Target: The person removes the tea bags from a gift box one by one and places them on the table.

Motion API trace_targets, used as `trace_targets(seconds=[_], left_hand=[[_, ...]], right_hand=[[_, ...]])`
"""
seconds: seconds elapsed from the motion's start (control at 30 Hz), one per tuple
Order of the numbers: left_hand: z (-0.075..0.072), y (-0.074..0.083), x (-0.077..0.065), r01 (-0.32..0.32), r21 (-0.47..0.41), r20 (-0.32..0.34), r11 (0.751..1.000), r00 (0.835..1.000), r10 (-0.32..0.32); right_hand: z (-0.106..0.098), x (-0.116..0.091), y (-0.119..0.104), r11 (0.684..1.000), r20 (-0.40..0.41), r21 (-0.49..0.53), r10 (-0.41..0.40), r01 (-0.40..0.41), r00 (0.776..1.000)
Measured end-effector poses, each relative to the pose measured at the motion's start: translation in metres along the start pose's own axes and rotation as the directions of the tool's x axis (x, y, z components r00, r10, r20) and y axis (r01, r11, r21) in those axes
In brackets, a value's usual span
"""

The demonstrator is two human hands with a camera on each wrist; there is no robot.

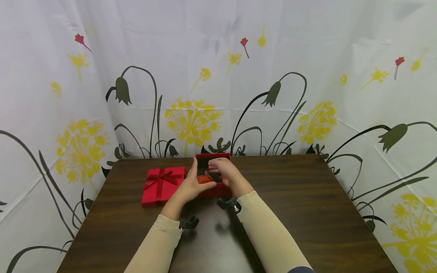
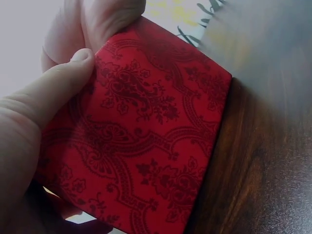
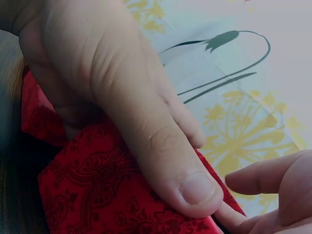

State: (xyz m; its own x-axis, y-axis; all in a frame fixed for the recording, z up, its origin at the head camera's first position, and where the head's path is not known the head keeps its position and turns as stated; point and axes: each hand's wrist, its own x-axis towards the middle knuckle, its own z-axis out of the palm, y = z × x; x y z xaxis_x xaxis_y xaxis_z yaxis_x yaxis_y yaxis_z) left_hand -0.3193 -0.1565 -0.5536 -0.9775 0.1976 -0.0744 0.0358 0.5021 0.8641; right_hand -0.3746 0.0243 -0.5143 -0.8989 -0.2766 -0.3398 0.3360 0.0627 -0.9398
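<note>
An uncovered red gift box point(image 1: 215, 190) with a dark inside stands near the table's back edge; a darker floral pattern covers its side in the left wrist view. My left hand point(image 1: 191, 185) grips its near left corner, thumb point(image 3: 190, 190) along the front rim, the other fingers along the left side. At that corner, above the thumb, shows a small rounded orange-red thing point(image 1: 204, 179) with dark markings. My right hand point(image 1: 225, 170) is over the box's right part, its fingers loosely bent toward the inside; no thing shows between them.
The red lid point(image 1: 162, 187) with a dark red ribbon bow lies on the table just left of the box. The dark brown wooden table point(image 1: 307, 212) extends to the right. Behind it hangs a white curtain point(image 1: 218, 76) printed with flowers.
</note>
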Motion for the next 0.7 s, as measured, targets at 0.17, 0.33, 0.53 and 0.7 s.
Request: trace_targets(seconds=[0.17, 0.33, 0.53, 0.7], left_hand=[[-0.0036, 0.0013, -0.0008, -0.01, 0.021, 0.008, 1.0, 1.0, 0.01], [-0.004, 0.0027, -0.0018, -0.002, 0.036, 0.027, 0.999, 1.0, 0.001], [-0.0025, 0.0035, -0.0005, 0.011, 0.056, 0.018, 0.998, 1.0, -0.012], [-0.0006, 0.0027, -0.0001, 0.017, 0.035, 0.007, 0.999, 1.0, -0.017]], right_hand=[[0.0026, -0.0013, -0.0004, 0.998, 0.047, -0.052, -0.027, 0.03, 0.999], [0.0026, -0.0017, 0.0014, 0.997, 0.081, -0.074, -0.01, 0.016, 0.997], [0.0019, 0.0008, 0.0028, 0.996, 0.086, -0.087, -0.028, 0.035, 0.996], [0.0013, 0.0002, 0.0027, 0.992, 0.111, -0.122, -0.029, 0.043, 0.993]])
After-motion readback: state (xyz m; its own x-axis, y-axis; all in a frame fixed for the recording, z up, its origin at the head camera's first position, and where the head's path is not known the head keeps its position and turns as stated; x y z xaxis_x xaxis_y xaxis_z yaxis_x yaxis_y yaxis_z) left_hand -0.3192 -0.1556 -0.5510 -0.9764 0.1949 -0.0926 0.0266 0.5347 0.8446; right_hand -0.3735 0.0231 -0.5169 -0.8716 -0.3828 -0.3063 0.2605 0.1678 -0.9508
